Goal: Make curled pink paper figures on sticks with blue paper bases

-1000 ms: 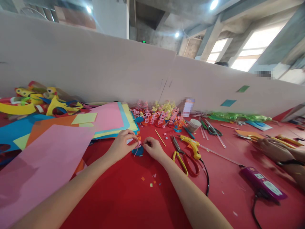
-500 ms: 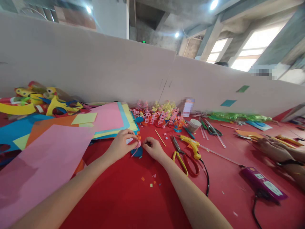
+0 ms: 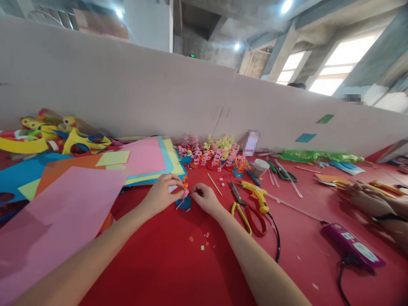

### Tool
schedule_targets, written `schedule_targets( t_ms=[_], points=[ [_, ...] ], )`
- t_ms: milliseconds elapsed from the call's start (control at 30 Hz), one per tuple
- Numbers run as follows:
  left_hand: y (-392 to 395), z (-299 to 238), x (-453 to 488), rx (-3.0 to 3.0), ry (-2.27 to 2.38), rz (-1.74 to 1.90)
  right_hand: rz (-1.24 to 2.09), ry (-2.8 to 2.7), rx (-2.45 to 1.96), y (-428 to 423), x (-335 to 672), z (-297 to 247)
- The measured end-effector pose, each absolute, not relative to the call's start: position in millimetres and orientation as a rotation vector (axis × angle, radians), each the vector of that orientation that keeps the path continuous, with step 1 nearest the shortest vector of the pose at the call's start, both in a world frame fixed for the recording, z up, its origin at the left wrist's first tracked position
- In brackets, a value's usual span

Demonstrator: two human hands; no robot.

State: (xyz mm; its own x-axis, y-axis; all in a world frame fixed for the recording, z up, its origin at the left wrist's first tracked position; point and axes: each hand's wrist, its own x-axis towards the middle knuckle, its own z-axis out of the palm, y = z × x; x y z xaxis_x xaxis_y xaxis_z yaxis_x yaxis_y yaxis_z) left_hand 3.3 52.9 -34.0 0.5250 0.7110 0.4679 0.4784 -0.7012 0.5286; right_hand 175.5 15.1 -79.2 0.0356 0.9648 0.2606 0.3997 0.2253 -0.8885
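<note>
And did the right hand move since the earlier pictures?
No, not visibly. Judged against the scissors, the right hand stays in the same place, to their left.

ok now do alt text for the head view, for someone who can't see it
A person's left hand has its fingertips at a small pink and orange paper piece by a blue base, the right hand close beside, over a red table. Scissors and a yellow glue gun lie rightward, paper sheets leftward, paper spirals behind.
</note>
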Motion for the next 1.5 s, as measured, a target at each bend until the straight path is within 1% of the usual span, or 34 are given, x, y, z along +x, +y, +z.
schedule_targets(
  t_ms=[400,533,667,967,1233,1500],
  points=[
    [55,-30,1,2.422,1.006,0.931,0.766,-1.485,-1.201,15,176,-80],
    [56,-30,0,2.419,1.009,0.912,0.818,-1.433,-1.095,15,175,-79],
    [58,-30,-1,2.414,1.003,0.903,0.843,-1.399,-1.079,15,175,-80],
    [57,-30,0,2.418,0.985,0.894,0.692,-1.476,-1.082,13,170,-73],
    [57,-29,0,2.397,0.98,0.894,0.672,-1.477,-1.1,14,172,-73],
    [57,-29,0,2.366,0.991,0.881,0.639,-1.474,-1.071,8,168,-57]
  ],
)
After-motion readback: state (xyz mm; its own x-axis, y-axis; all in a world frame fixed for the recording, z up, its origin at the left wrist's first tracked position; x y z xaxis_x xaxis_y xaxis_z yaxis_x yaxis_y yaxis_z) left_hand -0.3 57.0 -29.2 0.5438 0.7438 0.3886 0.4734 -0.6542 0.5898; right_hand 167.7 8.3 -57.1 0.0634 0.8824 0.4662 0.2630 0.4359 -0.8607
